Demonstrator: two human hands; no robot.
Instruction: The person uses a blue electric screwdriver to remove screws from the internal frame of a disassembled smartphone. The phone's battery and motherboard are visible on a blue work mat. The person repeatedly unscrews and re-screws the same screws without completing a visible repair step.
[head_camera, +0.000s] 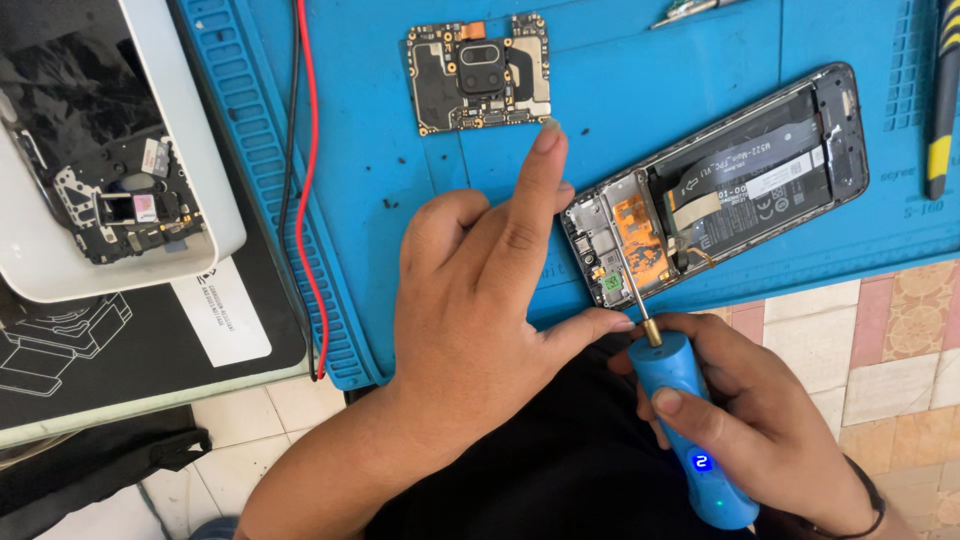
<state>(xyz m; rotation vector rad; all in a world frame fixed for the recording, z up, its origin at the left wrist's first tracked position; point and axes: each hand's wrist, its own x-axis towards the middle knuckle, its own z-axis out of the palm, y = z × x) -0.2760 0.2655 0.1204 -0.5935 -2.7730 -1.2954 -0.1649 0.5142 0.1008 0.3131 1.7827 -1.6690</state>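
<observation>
The blue work mat (640, 90) is covering the counter; the white tray (205, 150) of dark parts is sitting at nine o'clock; the left hand (480, 300) is resting on the mat, index finger stretched out, thumb touching the driver's neck; the opened phone (720, 190) is lying tilted at two o'clock; the right hand (760, 420) is gripping the blue electric screwdriver (690, 430), its bit meeting the phone's lower end; the circuit board (480, 72) is lying at twelve o'clock.

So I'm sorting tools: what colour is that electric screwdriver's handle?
Bright blue: the electric screwdriver in the right hand, head view.
</observation>
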